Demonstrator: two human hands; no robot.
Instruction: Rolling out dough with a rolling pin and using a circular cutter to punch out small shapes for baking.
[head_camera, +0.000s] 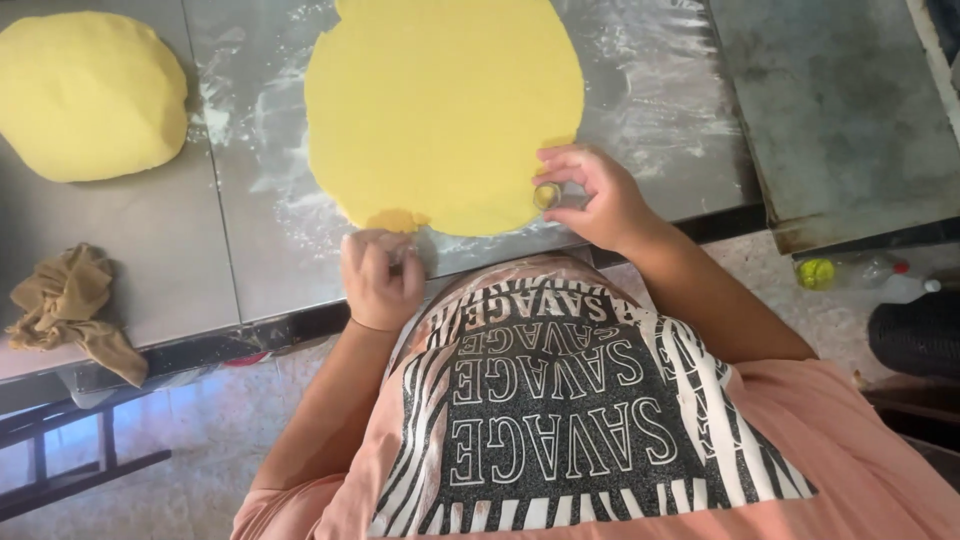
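A sheet of yellow dough (440, 110) lies rolled flat on the floured metal bench (260, 250), in front of the person. It is smooth, even in colour and roughly round, its far edge cut off by the top of the picture; the near edge is ragged at the lower left, where a small flap (397, 220) of darker dough sticks out.

The right hand (592, 198) rests on the sheet's near right edge, its grip closed on a small round cutter (546, 195) (a thin ring, pressed onto the dough). The left hand (380, 280) sits at the bench's near edge, just below the flap, fingers curled in; whether it holds anything cannot be told.

A second, thicker mound of dough (90, 95) lies well apart at the far left. A crumpled brown cloth (70, 305) lies near the left front edge. On the floor to the right lies a clear bottle (865, 275).
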